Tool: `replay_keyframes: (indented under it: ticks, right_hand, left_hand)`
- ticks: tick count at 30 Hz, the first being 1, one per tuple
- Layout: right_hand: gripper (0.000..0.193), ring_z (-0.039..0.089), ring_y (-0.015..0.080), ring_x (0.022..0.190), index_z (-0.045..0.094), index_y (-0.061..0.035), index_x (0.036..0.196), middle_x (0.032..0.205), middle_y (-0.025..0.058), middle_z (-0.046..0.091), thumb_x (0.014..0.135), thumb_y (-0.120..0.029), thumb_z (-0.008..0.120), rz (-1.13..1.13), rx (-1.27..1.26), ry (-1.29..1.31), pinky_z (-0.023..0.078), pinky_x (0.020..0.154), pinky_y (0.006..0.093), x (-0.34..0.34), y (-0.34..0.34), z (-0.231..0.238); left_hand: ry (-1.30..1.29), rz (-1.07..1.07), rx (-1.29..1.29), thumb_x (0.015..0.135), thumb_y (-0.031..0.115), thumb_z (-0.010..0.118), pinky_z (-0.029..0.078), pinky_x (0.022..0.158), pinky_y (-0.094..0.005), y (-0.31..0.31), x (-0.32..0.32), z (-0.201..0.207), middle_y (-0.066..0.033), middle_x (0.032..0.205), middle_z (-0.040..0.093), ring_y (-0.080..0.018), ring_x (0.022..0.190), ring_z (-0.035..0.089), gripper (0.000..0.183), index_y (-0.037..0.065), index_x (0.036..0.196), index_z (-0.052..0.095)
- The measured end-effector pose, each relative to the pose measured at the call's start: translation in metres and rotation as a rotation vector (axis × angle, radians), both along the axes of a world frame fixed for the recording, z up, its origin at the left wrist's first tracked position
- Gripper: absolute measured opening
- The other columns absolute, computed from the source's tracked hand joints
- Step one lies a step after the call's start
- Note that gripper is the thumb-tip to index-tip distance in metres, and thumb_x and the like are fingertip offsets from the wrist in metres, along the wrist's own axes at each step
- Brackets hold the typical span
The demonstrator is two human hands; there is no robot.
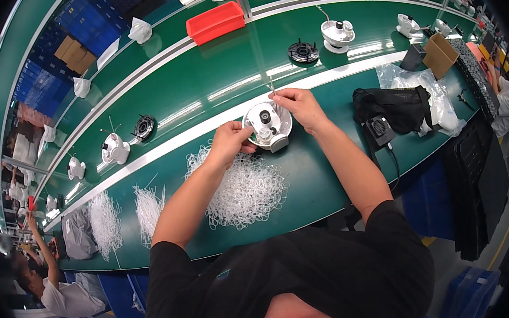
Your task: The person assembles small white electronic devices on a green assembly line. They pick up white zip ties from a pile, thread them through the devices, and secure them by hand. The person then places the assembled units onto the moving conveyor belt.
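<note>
A round white motor housing (pixel 268 125) sits on the green bench (pixel 328 170), just behind a loose heap of clear plastic ties (pixel 242 187). The left hand (pixel 229 143) has its grip closed on the housing's near left rim, fingertips curled over so what they pinch is hidden. The right hand (pixel 298 106) is at the far right rim, thumb and forefinger clenched on a thin wire (pixel 272 88) that stands up from the housing (its lower end is too fine to trace). The housing's underside and back are out of sight. To the right lies a black bag (pixel 398 110), partly under crumpled clear plastic (pixel 437 100); between it and the right forearm the bench is bare. Two smaller bundles of ties (pixel 126 212) lie well to the left, near the bench's front edge.
</note>
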State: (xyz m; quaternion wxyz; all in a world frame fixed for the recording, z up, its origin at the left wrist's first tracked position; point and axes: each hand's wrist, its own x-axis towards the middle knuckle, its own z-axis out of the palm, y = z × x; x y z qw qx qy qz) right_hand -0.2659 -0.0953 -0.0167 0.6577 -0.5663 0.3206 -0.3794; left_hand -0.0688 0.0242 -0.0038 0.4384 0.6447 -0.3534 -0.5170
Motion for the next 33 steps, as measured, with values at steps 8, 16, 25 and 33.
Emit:
replay_keyframes:
  ticks: [8,16,25,33]
  right_hand:
    - [0.019,0.063,0.0098,0.089,0.071,0.0013,0.105,0.095,0.0054,0.072,0.093,-0.013,0.068,-0.027,-0.118,-0.043,0.049,0.081,0.0254,0.009,-0.004,-0.003]
    - [0.020,0.067,0.0115,0.075,0.072,-0.0015,0.102,0.085,0.0068,0.073,0.089,-0.016,0.071,-0.073,-0.441,0.181,0.052,0.068,0.0277,0.009,0.002,0.013]
    - [0.017,0.069,0.0324,0.076,0.074,-0.0061,0.093,0.085,0.0137,0.072,0.087,-0.021,0.067,-0.144,-0.723,0.421,0.054,0.069,0.0412,0.022,0.009,0.026]
    - [0.016,0.069,0.0330,0.076,0.074,-0.0054,0.093,0.086,0.0138,0.072,0.086,-0.019,0.068,-0.163,-0.729,0.356,0.053,0.068,0.0408,0.019,0.008,0.024]
  left_hand:
    - [0.011,0.027,-0.049,0.095,0.022,0.069,0.057,0.057,-0.0250,0.002,0.005,-0.005,-0.0102,0.087,0.066,-0.0154,0.065,0.066,0.032,-0.006,0.106,0.058]
    - [-0.027,0.054,-0.231,0.099,0.013,0.060,0.055,0.059,-0.0251,-0.008,0.031,-0.001,-0.0098,0.092,0.067,-0.0126,0.070,0.064,0.018,-0.003,0.109,0.059]
    - [0.064,0.102,-0.508,0.093,0.006,0.067,0.055,0.067,-0.0243,-0.042,0.013,0.022,-0.0056,0.099,0.067,-0.0123,0.083,0.065,0.015,0.001,0.108,0.064]
    - [0.060,0.067,-0.528,0.090,0.007,0.072,0.051,0.065,-0.0232,-0.052,0.006,0.012,-0.0026,0.091,0.067,-0.0096,0.079,0.063,0.017,0.002,0.105,0.064]
